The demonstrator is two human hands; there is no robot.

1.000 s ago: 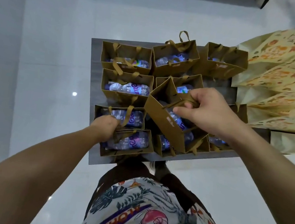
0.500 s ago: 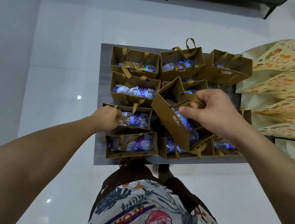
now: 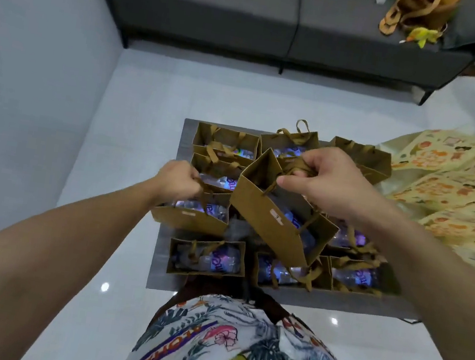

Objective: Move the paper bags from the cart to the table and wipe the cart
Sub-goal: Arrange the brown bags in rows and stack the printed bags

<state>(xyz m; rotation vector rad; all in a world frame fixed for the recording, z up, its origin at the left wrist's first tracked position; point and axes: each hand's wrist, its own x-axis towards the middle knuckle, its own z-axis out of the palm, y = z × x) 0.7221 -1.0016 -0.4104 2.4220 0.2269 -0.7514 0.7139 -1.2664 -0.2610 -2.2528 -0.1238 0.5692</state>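
Several brown paper bags with water bottles inside stand on the grey cart top (image 3: 163, 248). My right hand (image 3: 330, 183) grips the ribbon handles of one bag (image 3: 273, 218), which hangs tilted above the others. My left hand (image 3: 179, 181) grips the handle of a second bag (image 3: 191, 219), lifted at the cart's left edge. Other bags stay on the cart, such as the near-left bag (image 3: 207, 258) and the far-left bag (image 3: 226, 141).
A grey sofa (image 3: 282, 24) runs along the far wall, with a brown bag and a yellow toy (image 3: 421, 36) on it. Patterned yellow bags (image 3: 457, 192) lie stacked to the right of the cart. White glossy floor surrounds the cart.
Both hands have risen, each lifting a bag off the cart. The left hand now holds a bag by its handle. My head tilted up, bringing the sofa into view.
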